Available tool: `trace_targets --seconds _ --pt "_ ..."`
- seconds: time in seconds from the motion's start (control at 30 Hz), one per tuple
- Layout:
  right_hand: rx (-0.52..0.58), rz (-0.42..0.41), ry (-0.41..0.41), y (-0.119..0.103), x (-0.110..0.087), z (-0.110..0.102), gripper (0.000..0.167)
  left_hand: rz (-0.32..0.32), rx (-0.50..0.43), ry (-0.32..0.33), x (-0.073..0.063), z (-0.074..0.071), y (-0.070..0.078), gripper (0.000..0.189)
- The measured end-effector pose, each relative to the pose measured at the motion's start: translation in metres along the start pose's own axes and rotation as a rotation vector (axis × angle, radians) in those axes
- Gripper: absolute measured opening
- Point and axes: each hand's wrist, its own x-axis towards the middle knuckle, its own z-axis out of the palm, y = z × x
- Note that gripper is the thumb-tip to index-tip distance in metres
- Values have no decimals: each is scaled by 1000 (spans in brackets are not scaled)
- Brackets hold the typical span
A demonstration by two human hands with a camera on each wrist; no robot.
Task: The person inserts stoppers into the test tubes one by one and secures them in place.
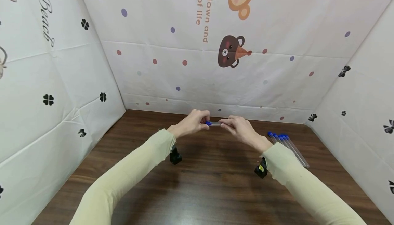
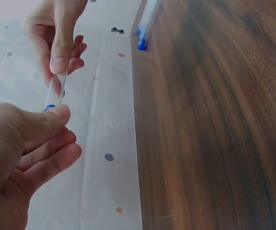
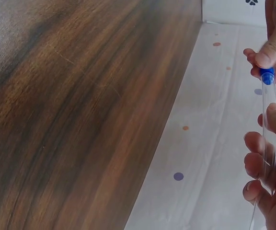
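Observation:
Above the far part of the table, both hands meet on one clear test tube (image 1: 217, 123) that lies about level in the head view. My left hand (image 1: 191, 123) pinches its blue cap (image 3: 267, 73) between thumb and fingers. The right hand (image 1: 241, 129) grips the tube's clear body, the thumb pressing along its side, as the right wrist view shows. The cap sits at the tube's mouth; how firmly it is seated I cannot tell. In the left wrist view the fingertips hide most of the cap.
Several capped test tubes (image 1: 290, 147) lie side by side on the brown wooden table (image 1: 209, 190), partly behind the right forearm. White printed sheets rise as a back wall (image 1: 191, 78) and at both sides. Each wrist carries a small black camera (image 1: 175, 156).

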Motion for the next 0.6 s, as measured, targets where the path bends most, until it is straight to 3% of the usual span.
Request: trace_targets --seconds 0.27,0.6 --pt "11 11 0 4 -2 -2 26 -46 -31 -5 -2 2 2 10" --pt "-75 -51 110 -1 -7 6 22 0 -50 42 -5 6 3 10"
